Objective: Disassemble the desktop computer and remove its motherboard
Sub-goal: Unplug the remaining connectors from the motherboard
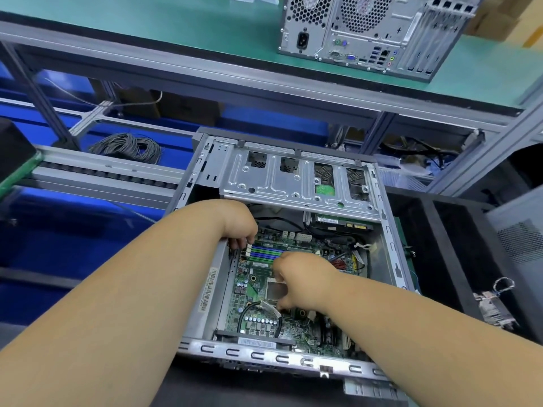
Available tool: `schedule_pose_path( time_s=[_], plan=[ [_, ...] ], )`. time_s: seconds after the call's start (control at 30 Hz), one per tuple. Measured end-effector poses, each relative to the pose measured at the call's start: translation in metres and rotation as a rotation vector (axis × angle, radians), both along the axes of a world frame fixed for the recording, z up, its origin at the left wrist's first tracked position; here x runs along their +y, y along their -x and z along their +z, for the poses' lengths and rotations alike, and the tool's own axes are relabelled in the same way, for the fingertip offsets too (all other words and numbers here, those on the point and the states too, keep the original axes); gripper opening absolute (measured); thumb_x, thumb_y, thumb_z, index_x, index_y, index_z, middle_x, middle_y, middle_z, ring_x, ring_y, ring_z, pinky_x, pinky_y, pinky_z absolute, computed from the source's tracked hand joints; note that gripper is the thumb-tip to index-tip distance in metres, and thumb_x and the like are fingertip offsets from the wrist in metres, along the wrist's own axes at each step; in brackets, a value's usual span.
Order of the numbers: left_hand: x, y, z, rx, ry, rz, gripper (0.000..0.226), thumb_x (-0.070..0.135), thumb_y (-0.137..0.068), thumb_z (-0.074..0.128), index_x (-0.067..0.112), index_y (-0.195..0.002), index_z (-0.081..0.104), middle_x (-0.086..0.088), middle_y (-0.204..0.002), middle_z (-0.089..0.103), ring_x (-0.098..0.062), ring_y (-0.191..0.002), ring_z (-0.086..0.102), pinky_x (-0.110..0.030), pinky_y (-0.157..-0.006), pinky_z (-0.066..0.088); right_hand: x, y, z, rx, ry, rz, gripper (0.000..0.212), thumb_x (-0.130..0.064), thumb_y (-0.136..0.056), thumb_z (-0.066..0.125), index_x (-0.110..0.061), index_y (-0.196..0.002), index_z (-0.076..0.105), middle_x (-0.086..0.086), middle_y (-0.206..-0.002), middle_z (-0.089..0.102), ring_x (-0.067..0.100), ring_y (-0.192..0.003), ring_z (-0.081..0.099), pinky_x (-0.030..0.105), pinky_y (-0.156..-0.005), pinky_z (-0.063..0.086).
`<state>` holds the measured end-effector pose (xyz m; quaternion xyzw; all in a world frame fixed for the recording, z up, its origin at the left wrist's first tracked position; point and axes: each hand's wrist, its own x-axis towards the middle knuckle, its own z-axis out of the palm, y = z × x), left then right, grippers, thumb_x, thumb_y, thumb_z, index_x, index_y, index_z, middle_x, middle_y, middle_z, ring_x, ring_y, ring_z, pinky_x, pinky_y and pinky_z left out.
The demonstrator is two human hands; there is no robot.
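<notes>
An open grey desktop case (258,352) lies on its side before me, with the green motherboard (258,289) inside it. My left hand (239,224) reaches in at the board's far left corner, fingers curled down by the blue memory slots (264,254). My right hand (299,277) hovers over the middle of the board, beside the square processor socket (274,290), fingers bent down onto the board. What the fingertips of either hand hold is hidden. A black cable (258,306) loops over the near part of the board.
A metal drive cage (293,177) spans the far half of the case, a drive (340,223) below it. Another computer tower (373,33) stands on the green shelf above. A coil of grey wire (129,146) lies at the left; loose connectors (496,309) lie at the right.
</notes>
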<state>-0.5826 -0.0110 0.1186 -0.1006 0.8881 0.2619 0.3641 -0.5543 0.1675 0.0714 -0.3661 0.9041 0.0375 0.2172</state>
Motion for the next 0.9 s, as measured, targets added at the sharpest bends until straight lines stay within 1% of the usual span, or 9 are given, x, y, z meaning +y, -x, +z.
schedule_pose_path(
  time_s=[0.07,0.13,0.23,0.37,0.43,0.5,0.6,0.8,0.9],
  plan=[
    [0.0,0.0,0.0,0.001,-0.018,0.012,0.018,0.018,-0.092,0.057,0.006,-0.097,0.069,-0.009,-0.102,0.072,-0.02,-0.074,0.058,-0.029,-0.078,0.046,0.001,-0.001,-0.001,-0.014,0.018,-0.028,0.04,-0.038,-0.073,0.078,-0.015,-0.1,0.059,0.002,-0.101,0.057,0.025,-0.085,0.057,0.034,-0.07,0.052],
    [0.001,0.0,0.0,0.005,-0.026,0.015,0.019,0.017,-0.092,0.056,0.006,-0.101,0.068,-0.009,-0.105,0.072,-0.019,-0.074,0.058,-0.028,-0.077,0.045,0.001,-0.002,-0.002,-0.022,0.019,-0.043,0.043,-0.039,-0.073,0.079,-0.015,-0.102,0.058,0.002,-0.103,0.055,0.023,-0.084,0.055,0.033,-0.068,0.049],
    [0.001,0.0,0.0,0.002,-0.023,0.011,0.016,0.017,-0.092,0.056,0.007,-0.095,0.068,-0.01,-0.105,0.072,-0.02,-0.075,0.058,-0.028,-0.077,0.044,0.002,-0.003,-0.005,-0.006,0.013,-0.038,0.043,-0.038,-0.075,0.078,-0.015,-0.102,0.054,0.003,-0.104,0.053,0.022,-0.078,0.05,0.03,-0.062,0.04],
    [0.001,0.0,-0.001,0.004,-0.014,0.006,0.014,0.017,-0.092,0.057,0.008,-0.087,0.066,-0.01,-0.105,0.072,-0.02,-0.074,0.057,-0.027,-0.074,0.043,0.0,-0.006,-0.009,-0.008,0.006,-0.041,0.045,-0.032,-0.073,0.08,-0.016,-0.099,0.047,0.005,-0.106,0.049,0.023,-0.075,0.047,0.031,-0.061,0.039],
    [0.001,0.0,0.0,0.007,-0.01,-0.001,0.015,0.017,-0.092,0.057,0.008,-0.09,0.068,-0.009,-0.104,0.072,-0.02,-0.074,0.057,-0.027,-0.074,0.044,-0.001,-0.008,-0.01,-0.005,0.001,-0.038,0.048,-0.031,-0.073,0.08,-0.014,-0.105,0.049,0.006,-0.108,0.047,0.023,-0.074,0.046,0.031,-0.06,0.038],
    [0.001,0.001,0.0,0.004,-0.005,-0.015,0.017,0.018,-0.092,0.056,0.006,-0.097,0.069,-0.009,-0.104,0.072,-0.019,-0.074,0.058,-0.027,-0.074,0.044,-0.001,-0.009,-0.011,-0.011,0.01,-0.043,0.047,-0.029,-0.074,0.079,-0.012,-0.107,0.049,0.006,-0.108,0.045,0.023,-0.073,0.044,0.031,-0.06,0.037],
    [0.001,0.001,0.0,0.004,0.003,-0.038,0.014,0.018,-0.092,0.057,0.01,-0.094,0.068,-0.009,-0.103,0.073,-0.019,-0.073,0.058,-0.026,-0.071,0.043,-0.002,-0.011,-0.01,-0.018,0.028,-0.06,0.041,-0.028,-0.076,0.075,-0.012,-0.104,0.05,0.007,-0.108,0.045,0.024,-0.073,0.044,0.031,-0.061,0.037],
    [0.003,0.0,0.002,-0.012,-0.024,-0.025,0.021,0.017,-0.093,0.056,0.005,-0.107,0.067,-0.011,-0.106,0.072,-0.02,-0.076,0.058,-0.027,-0.074,0.042,-0.004,-0.012,-0.008,-0.02,0.016,-0.076,0.038,-0.027,-0.076,0.075,-0.012,-0.102,0.05,0.007,-0.108,0.046,0.025,-0.073,0.047,0.031,-0.061,0.039],
    [0.004,-0.002,0.004,-0.013,-0.045,-0.011,0.025,0.016,-0.093,0.056,0.003,-0.112,0.065,-0.01,-0.106,0.071,-0.02,-0.076,0.058,-0.028,-0.079,0.042,-0.004,-0.012,-0.008,-0.015,0.032,-0.088,0.036,-0.027,-0.076,0.075,-0.016,-0.094,0.046,0.004,-0.1,0.046,0.024,-0.075,0.047,0.03,-0.062,0.039]
  ],
)
